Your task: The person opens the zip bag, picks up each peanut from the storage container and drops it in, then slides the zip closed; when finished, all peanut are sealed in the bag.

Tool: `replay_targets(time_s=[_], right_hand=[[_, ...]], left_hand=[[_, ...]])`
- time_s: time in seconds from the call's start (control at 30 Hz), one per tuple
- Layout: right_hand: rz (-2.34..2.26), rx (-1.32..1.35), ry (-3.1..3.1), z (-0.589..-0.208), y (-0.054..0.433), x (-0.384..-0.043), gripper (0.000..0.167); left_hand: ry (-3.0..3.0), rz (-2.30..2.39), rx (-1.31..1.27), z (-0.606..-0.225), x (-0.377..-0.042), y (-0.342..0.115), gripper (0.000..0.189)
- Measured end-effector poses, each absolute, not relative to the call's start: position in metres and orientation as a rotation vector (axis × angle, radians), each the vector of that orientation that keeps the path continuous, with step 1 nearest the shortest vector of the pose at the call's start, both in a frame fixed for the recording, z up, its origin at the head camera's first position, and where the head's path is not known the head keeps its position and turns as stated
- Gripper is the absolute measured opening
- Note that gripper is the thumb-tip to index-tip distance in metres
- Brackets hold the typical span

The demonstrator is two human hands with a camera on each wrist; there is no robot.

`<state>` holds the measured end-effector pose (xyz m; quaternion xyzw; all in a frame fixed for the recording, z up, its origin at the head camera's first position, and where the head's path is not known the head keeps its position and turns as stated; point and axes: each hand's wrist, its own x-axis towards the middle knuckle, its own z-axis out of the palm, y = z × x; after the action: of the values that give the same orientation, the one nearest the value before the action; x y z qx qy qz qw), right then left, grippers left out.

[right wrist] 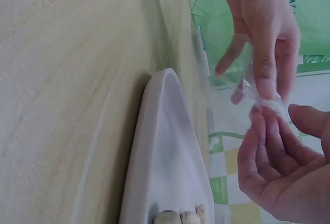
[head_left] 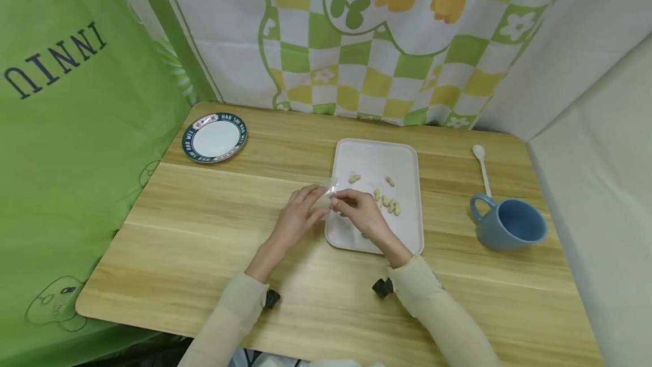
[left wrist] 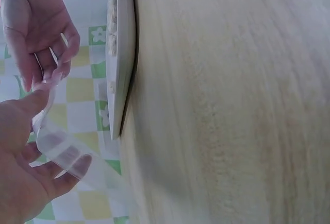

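Note:
A clear plastic bag (left wrist: 64, 149) is stretched between my two hands, above the left edge of a white tray (head_left: 372, 152). My left hand (head_left: 295, 220) grips one side of it, the thumb in front and fingers spread behind the film, as the left wrist view shows. With curled fingertips my right hand (head_left: 364, 214) pinches the bag's upper edge, right at the left thumb. Several peanuts in their shells (head_left: 387, 203) lie on the tray just beyond the right hand. In the right wrist view the bag (right wrist: 247, 87) looks thin and see-through, its far end hanging loosely.
A plate with a dark green lettered rim (head_left: 239, 143) sits at the back left of the wooden table (head_left: 193, 231). On the right stand a blue mug (head_left: 501, 231) and, behind it, a white spoon (head_left: 481, 163). Patterned cloth (head_left: 351, 72) hangs along the back edge.

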<state>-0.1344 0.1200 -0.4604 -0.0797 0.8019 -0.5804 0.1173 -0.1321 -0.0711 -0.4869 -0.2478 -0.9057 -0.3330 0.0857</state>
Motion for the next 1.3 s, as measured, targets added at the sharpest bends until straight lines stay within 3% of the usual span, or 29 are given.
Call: replay_targets(time_s=[0.53,0.93,1.3], right_hand=[[-1.693,-0.167,2.403,-0.463,0.119,-0.136,0.022],[-1.587,-0.201,2.48,-0.465,0.115,-0.134,0.015],[-1.6,-0.262,2.477,-0.464,0.11,-0.134,0.01]], left_hand=[[-2.741,-1.061,-0.8,-0.48,-0.132,-0.074,0.051],[-2.686,-1.295,-0.561,-0.467,-0.132,-0.071,0.021],[-2.73,-1.5,-0.493,-0.465,-0.137,-0.069,0.017]])
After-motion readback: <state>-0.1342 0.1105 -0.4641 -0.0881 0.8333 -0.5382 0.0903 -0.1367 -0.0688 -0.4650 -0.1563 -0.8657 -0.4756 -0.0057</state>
